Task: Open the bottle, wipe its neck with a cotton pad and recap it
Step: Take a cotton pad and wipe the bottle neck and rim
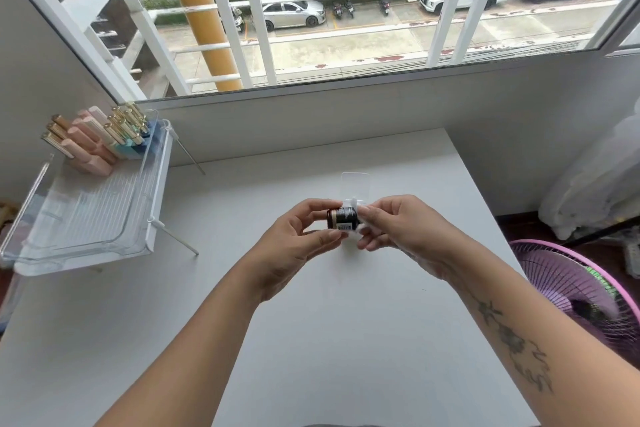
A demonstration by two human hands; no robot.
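A small dark bottle point(342, 218) with a black label and a barcode lies sideways above the white table, its neck end pointing right. My left hand point(298, 239) grips its base end between thumb and fingers. Pinched in my right hand point(394, 227) is a white cotton pad point(356, 215), pressed around the bottle's right end. The neck itself is hidden by the pad and my fingers. I cannot see a cap.
A clear plastic box point(355, 185) lies on the white table point(311, 340) just behind my hands. A clear rack point(90, 215) with several cosmetic tubes point(97, 139) stands at the left. A pink fan point(581, 288) sits past the table's right edge.
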